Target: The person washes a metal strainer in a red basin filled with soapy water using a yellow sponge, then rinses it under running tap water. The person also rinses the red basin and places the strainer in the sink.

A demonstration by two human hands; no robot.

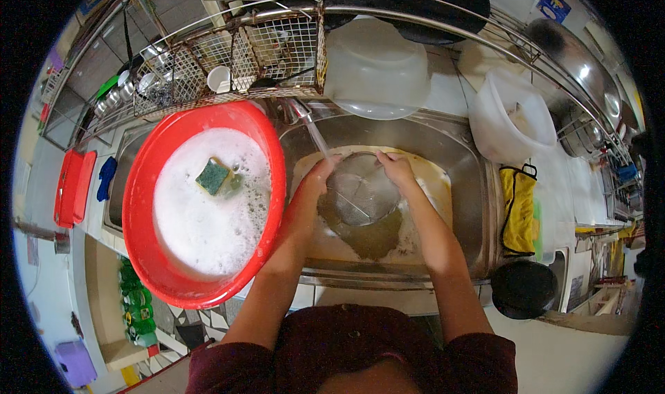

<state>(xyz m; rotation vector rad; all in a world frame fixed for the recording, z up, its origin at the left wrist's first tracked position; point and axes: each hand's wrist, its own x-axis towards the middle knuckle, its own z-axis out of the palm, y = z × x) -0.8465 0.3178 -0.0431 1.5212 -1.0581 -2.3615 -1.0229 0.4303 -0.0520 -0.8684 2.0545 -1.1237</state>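
A round wire-mesh strainer is held over the stainless steel sink basin, between my two hands. My left hand grips its left rim, close to the water running from the metal faucet. The right rim is pinched by my right hand. Cloudy, foamy water lies below the strainer. To the left stands a red plastic basin full of white suds, in which a green and yellow sponge floats.
Behind the sink are a rusty wire basket and an upturned translucent tub. A white plastic container, a yellow cloth and a black round object lie to the right. A metal rack rail crosses above.
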